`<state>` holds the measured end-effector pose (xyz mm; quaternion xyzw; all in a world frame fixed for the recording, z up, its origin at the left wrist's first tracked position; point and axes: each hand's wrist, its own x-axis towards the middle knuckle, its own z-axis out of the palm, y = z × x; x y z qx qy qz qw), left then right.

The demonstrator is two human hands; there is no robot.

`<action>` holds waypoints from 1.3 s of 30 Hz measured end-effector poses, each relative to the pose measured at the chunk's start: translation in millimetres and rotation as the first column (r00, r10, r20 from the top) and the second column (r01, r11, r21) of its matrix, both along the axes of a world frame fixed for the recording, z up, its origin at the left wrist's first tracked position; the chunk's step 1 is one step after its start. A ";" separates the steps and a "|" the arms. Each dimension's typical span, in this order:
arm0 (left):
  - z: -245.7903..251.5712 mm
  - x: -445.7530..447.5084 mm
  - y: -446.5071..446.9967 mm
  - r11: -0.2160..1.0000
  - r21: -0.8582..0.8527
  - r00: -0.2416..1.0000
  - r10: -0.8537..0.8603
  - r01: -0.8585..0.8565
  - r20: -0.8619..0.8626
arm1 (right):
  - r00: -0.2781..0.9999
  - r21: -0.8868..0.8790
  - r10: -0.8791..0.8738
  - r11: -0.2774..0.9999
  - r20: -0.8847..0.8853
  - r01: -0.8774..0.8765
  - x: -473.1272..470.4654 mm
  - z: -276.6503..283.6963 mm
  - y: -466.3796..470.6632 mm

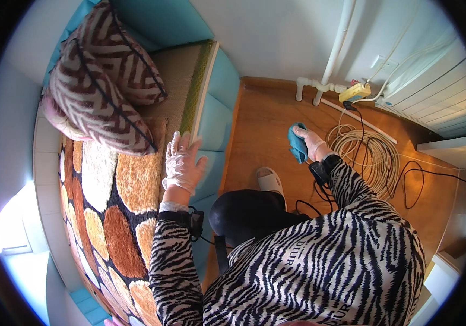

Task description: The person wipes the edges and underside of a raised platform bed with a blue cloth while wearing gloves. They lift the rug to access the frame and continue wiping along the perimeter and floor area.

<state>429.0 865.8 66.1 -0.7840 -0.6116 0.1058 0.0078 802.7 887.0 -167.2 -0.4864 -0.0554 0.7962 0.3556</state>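
Note:
My left hand (184,165), in a clear disposable glove, rests with spread fingers on the edge of a bed or bench with a light blue padded side (212,122). It holds nothing. Beside it lies a shaggy rug (137,179) patterned with brown, tan and white pebble shapes. My right hand (312,142), also in a clear glove, grips a crumpled blue cloth (297,142) above the wooden floor (257,122). Part of the cloth is hidden by the fingers. Two brown and beige patterned cushions (98,89) lie beyond my left hand.
A large coil of beige cable (363,163) lies on the floor at the right, with black cords over it. Beyond it are white pipes (334,49), a yellow power strip (354,93) and a white radiator (428,93). A white slipper (271,183) shows near my knee.

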 end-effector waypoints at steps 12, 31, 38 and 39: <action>-85.1 -64.2 106.2 1.000 -0.022 0.999 -0.019 0.019 -0.038 | 0.422 0.067 0.354 0.696 0.835 -0.715 -78.3 -186.2 191.4; -96.8 -62.2 136.3 1.000 -0.025 0.999 -0.007 0.006 -0.050 | -0.840 -0.846 0.189 -0.071 0.509 -0.528 -94.5 -349.7 346.5; -97.8 -65.5 137.7 0.999 -0.054 0.999 0.004 -0.006 -0.034 | -0.822 -0.811 0.100 -0.134 0.560 -0.569 -122.6 -302.8 356.5; -98.2 -65.9 138.0 0.998 -0.059 0.999 0.007 -0.009 -0.032 | -0.813 -0.807 0.129 -0.108 0.567 -0.580 -131.4 -290.4 358.1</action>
